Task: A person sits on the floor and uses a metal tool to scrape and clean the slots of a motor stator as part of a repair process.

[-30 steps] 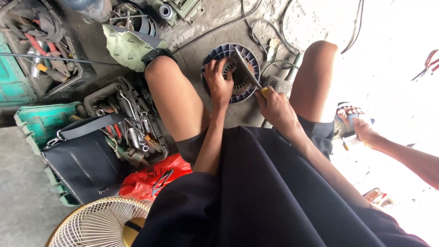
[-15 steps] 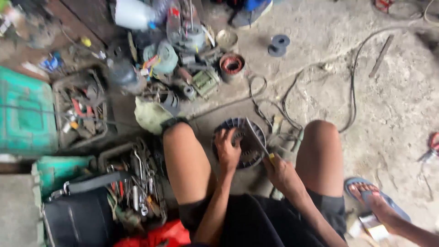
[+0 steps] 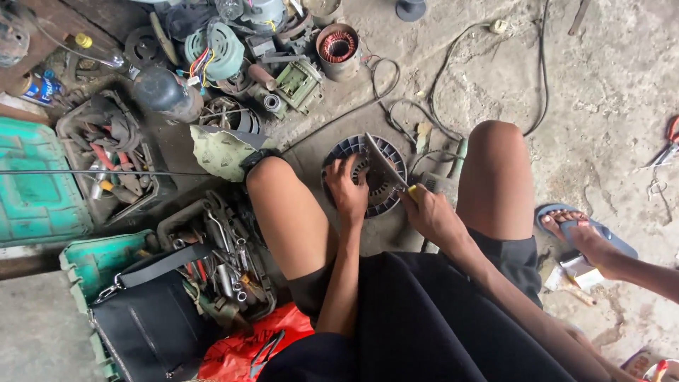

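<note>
Gripping a yellow-handled screwdriver [image 3: 387, 168], the right hand [image 3: 433, 216] is closed round the handle, the blade angled up across a round ribbed motor housing [image 3: 368, 175] lying on the concrete floor [image 3: 601, 78] between the knees. The left hand [image 3: 348, 191] presses flat-fingered on the housing's face, steadying it. Judged step: prying or loosening at the housing; the next move calls for firm bracing so the blade does not slip. A tray of spanners [image 3: 226, 262] lies beside the left thigh
</note>
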